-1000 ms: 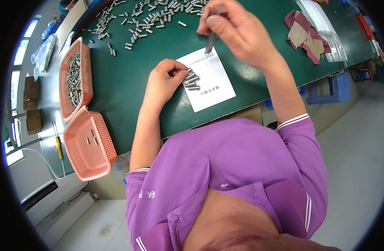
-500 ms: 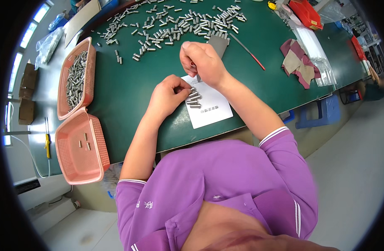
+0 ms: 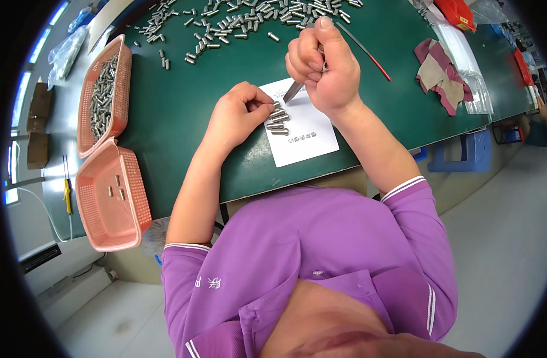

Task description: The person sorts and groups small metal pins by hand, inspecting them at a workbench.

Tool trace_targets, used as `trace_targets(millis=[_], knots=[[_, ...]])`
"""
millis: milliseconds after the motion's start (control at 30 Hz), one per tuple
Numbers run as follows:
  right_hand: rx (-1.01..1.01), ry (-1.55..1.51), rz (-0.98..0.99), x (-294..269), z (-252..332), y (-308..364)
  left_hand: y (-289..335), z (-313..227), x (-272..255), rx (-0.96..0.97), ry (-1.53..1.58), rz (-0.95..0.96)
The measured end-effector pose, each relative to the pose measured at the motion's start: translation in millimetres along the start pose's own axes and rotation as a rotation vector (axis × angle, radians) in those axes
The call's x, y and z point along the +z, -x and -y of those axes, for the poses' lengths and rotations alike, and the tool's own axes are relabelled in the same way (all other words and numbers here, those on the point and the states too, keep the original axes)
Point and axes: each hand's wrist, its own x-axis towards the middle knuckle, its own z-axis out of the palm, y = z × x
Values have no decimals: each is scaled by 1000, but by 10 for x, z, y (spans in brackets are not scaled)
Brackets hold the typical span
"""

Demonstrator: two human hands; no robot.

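My left hand (image 3: 235, 116) rests at the left edge of a white printed sheet (image 3: 303, 152), thumb and forefinger pinched at the end of the topmost of several short metal pins (image 3: 278, 118). The pins lie side by side on the paper. Above the sheet's upper right, my right hand (image 3: 327, 68) is closed in a fist round a metal tool with a narrow flat blade (image 3: 294, 91). Its blade slants down toward the paper, near the upper pins. The fist hides the rest of the tool, so its kind is unclear.
Loose metal pins (image 3: 243, 24) cover the far table. Left stand a pink basket full of pins (image 3: 123, 89) and another pink basket (image 3: 136, 185) holding several. A red-tipped rod (image 3: 378, 68), a maroon-and-beige cloth (image 3: 443, 77) and a red bin (image 3: 455, 13) lie right.
My right hand has moved right and up relative to the sheet, and the tool's blade shows more. The left hand stays by the pins. The whole view has shifted slightly.
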Motion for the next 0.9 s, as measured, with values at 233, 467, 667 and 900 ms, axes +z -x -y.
trace_targets(millis=[233, 467, 667, 900], knots=[[32, 40, -40, 48, -42, 53, 4, -15, 32, 3, -10, -1], [-1, -18, -36, -9, -110, 30, 26, -19, 27, 10, -7, -24], [5, -120, -77, -67, -254, -11, 18, -28, 33, -3, 5, -22], [-18, -112, -84, -52, -235, -18, 19, 7, 36, 19, -46, -20]])
